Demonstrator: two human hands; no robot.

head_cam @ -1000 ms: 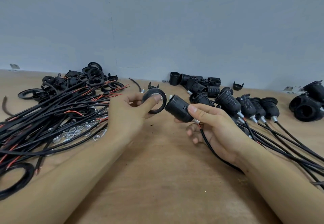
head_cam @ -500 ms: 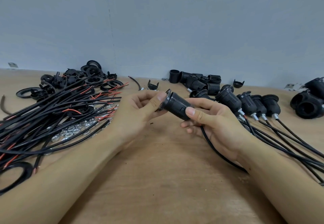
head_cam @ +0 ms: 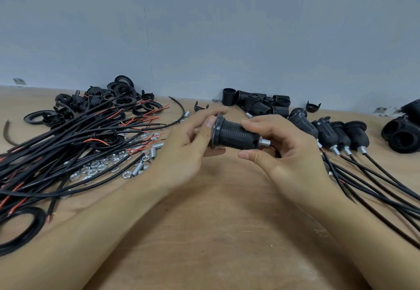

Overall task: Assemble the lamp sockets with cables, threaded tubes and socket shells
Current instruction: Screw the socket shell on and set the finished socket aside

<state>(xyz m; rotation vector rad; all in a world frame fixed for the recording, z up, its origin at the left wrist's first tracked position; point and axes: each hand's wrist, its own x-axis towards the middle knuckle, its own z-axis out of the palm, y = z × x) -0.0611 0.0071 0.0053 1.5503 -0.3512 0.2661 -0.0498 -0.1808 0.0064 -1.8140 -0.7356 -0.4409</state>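
Observation:
A black ribbed lamp socket [head_cam: 236, 134] lies sideways in the air between my hands, above the wooden table [head_cam: 216, 233]. A black ring [head_cam: 216, 133] sits on its left end. A short silver threaded tube [head_cam: 265, 142] sticks out of its right end. My left hand [head_cam: 188, 151] pinches the ring between thumb and fingers. My right hand [head_cam: 279, 153] grips the socket body from the right, thumb below and fingers above. The socket's cable is mostly hidden behind my right hand.
A tangle of black and red cables [head_cam: 75, 139] covers the left, with silver nuts [head_cam: 95, 169] and tubes under it and loose black rings [head_cam: 122, 98] behind. Several assembled sockets [head_cam: 329, 133] with cables lie at right. Loose shells [head_cam: 263, 103] sit by the wall.
The ring, held apart from the socket a second ago, now sits on the socket's left end. The socket has swung level, its silver tube now visible at the right.

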